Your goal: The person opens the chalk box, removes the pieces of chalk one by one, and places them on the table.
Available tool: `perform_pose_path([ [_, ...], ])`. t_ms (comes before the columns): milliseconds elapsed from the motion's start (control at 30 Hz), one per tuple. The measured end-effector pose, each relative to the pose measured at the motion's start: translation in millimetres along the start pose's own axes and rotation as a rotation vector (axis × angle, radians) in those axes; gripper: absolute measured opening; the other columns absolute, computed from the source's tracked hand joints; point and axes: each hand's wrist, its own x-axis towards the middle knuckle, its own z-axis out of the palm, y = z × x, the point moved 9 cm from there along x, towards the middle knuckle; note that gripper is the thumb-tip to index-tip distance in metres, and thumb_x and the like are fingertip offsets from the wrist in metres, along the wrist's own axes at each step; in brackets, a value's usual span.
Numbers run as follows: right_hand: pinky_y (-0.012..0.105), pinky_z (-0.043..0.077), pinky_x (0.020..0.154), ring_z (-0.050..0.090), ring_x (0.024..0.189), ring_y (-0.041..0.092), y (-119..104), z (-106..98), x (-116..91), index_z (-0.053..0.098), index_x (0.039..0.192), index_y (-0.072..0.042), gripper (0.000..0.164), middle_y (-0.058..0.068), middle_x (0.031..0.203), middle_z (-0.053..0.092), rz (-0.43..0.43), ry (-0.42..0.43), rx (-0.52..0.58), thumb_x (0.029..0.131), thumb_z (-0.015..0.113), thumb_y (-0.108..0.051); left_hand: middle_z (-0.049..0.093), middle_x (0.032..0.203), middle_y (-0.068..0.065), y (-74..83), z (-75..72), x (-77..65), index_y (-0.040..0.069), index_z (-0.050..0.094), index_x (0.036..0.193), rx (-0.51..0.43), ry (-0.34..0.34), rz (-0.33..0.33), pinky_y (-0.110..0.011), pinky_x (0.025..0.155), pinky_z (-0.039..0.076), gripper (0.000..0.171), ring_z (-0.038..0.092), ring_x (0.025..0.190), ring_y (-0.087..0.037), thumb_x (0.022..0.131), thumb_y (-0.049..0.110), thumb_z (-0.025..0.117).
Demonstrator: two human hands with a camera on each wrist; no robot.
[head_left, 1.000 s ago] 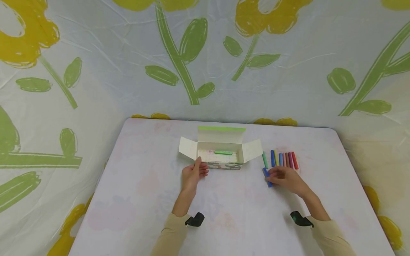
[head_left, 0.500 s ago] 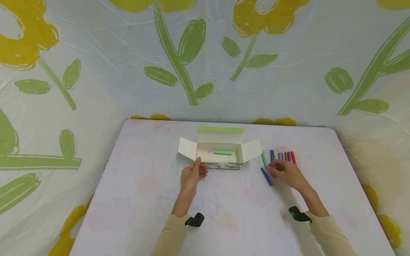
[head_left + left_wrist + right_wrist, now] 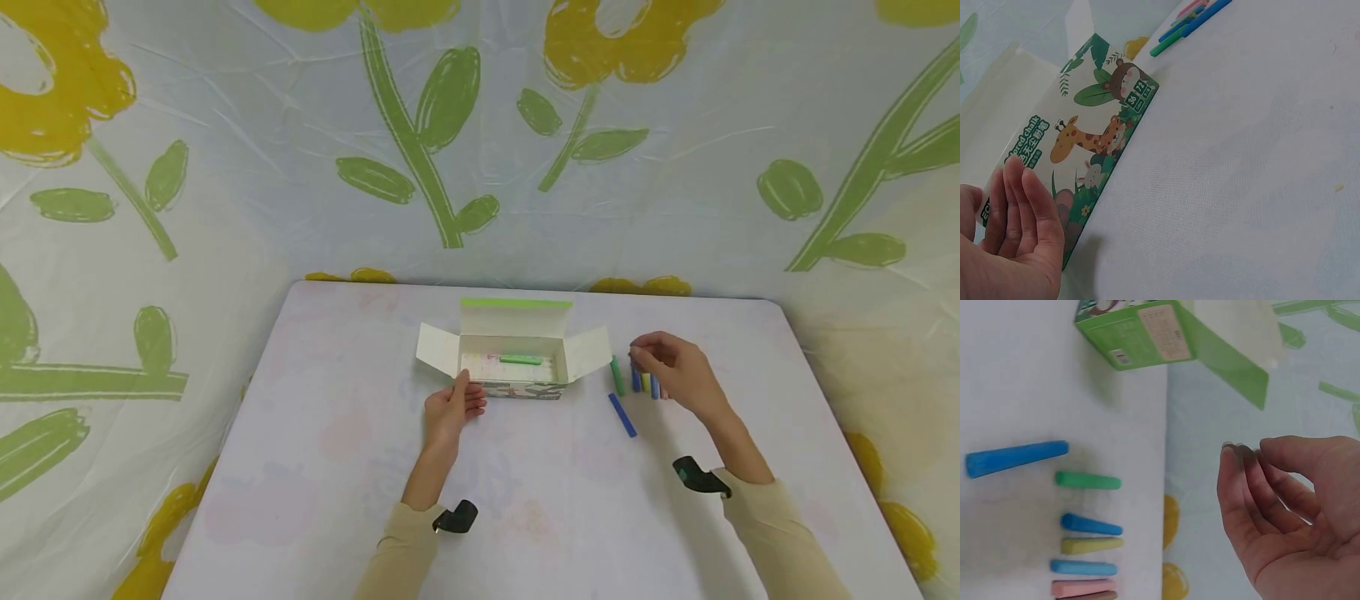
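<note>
My left hand (image 3: pixel 447 412) holds the near left corner of a chalk box (image 3: pixel 528 390), thumb at the rim and fingers against the printed front panel (image 3: pixel 1094 137). The box's lid and side flaps stand open. A light green chalk stick (image 3: pixel 521 360) lies inside. My right hand (image 3: pixel 678 371) is raised over the far end of a chalk row; in the right wrist view its bent fingers and thumb come close together, with dark-looking fingertips (image 3: pixel 1229 447) and no chalk showing between them. Below and left of that hand lies a blue chalk stick (image 3: pixel 622 415).
Right of the box are a green stick (image 3: pixel 1089 480), a blue one (image 3: pixel 1091 524), a yellow one (image 3: pixel 1092 545), a light blue one (image 3: pixel 1084 567) and a pink one (image 3: pixel 1083 587). In the head view my right hand hides part of this row. A flowered sheet (image 3: pixel 495 200) hangs behind the table (image 3: pixel 322 500).
My right hand has let go of the blue chalk stick, which stays on the table, and has moved up and away over the row. The left hand keeps its place at the box.
</note>
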Motion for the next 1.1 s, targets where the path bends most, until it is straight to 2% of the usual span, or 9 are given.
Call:
perform_pose_path([
  [133, 0.007, 0.050, 0.079, 0.071, 0.088, 0.007, -14, -3, 8, 0.066, 0.121, 0.002, 0.025, 0.021, 0.108, 0.072, -0.054, 0.035, 0.037, 0.105, 0.062, -0.017, 0.073, 0.084, -0.012, -0.3, 0.1, 0.5, -0.007, 0.071, 0.094, -0.003, -0.004, 0.003, -0.025, 0.068, 0.061, 0.044, 0.070, 0.069, -0.015, 0.101, 0.035, 0.068],
  [267, 0.007, 0.051, 0.081, 0.069, 0.089, 0.005, -30, -3, 15, 0.066, 0.121, 0.004, 0.023, 0.022, 0.110, 0.072, -0.106, 0.055, 0.093, 0.103, 0.063, -0.011, 0.073, 0.084, -0.012, -0.1, 0.2, 0.9, -0.008, 0.071, 0.094, -0.010, -0.007, 0.004, -0.025, 0.068, 0.060, 0.044, 0.070, 0.069, -0.014, 0.101, 0.035, 0.067],
  [433, 0.007, 0.050, 0.083, 0.067, 0.090, 0.000, -48, 5, 23, 0.066, 0.120, 0.004, 0.023, 0.021, 0.111, 0.072, -0.127, 0.052, 0.115, 0.103, 0.063, -0.011, 0.073, 0.085, -0.012, -0.3, 0.0, 1.5, -0.011, 0.070, 0.098, -0.017, -0.014, 0.002, -0.025, 0.068, 0.060, 0.045, 0.069, 0.069, -0.013, 0.102, 0.034, 0.067],
  [500, 0.007, 0.050, 0.084, 0.067, 0.091, 0.003, -54, 10, 27, 0.066, 0.120, 0.005, 0.022, 0.021, 0.110, 0.071, -0.138, 0.047, 0.118, 0.103, 0.064, -0.010, 0.073, 0.085, -0.013, -0.7, 0.0, 2.0, -0.012, 0.070, 0.099, -0.021, -0.015, -0.001, -0.025, 0.068, 0.060, 0.046, 0.069, 0.068, -0.013, 0.102, 0.034, 0.068],
  [700, 0.005, 0.049, 0.084, 0.069, 0.098, 0.029, -70, 30, 38, 0.067, 0.117, 0.005, 0.020, 0.021, 0.110, 0.071, -0.189, 0.023, 0.135, 0.099, 0.068, -0.004, 0.072, 0.080, -0.008, 1.4, 1.2, -0.3, -0.013, 0.069, 0.100, -0.026, -0.008, -0.004, -0.024, 0.067, 0.060, 0.046, 0.069, 0.067, -0.012, 0.101, 0.033, 0.068],
  [833, 0.005, 0.047, 0.087, 0.068, 0.105, 0.033, -76, 45, 43, 0.067, 0.118, 0.003, 0.021, 0.019, 0.112, 0.071, -0.193, -0.017, 0.122, 0.100, 0.068, -0.008, 0.072, 0.080, -0.008, 3.3, 1.8, -1.8, -0.014, 0.069, 0.100, -0.026, -0.011, -0.005, -0.025, 0.067, 0.060, 0.046, 0.069, 0.067, -0.013, 0.103, 0.032, 0.066],
  [933, 0.011, 0.051, 0.090, 0.068, 0.105, 0.033, -79, 58, 46, 0.067, 0.117, 0.003, 0.021, 0.018, 0.111, 0.071, -0.200, -0.046, 0.120, 0.100, 0.068, -0.009, 0.072, 0.080, -0.009, 3.5, 1.7, -1.5, -0.013, 0.070, 0.099, -0.020, -0.010, -0.008, -0.026, 0.068, 0.061, 0.045, 0.069, 0.068, -0.013, 0.104, 0.031, 0.065],
  [1100, 0.039, 0.059, 0.093, 0.069, 0.104, 0.034, -82, 81, 51, 0.067, 0.115, 0.004, 0.018, 0.017, 0.109, 0.071, -0.211, -0.095, 0.111, 0.100, 0.068, -0.006, 0.072, 0.081, -0.009, 3.9, 1.5, -1.0, -0.011, 0.071, 0.098, 0.000, 0.006, -0.026, -0.027, 0.070, 0.061, 0.042, 0.069, 0.068, -0.013, 0.103, 0.030, 0.066],
])
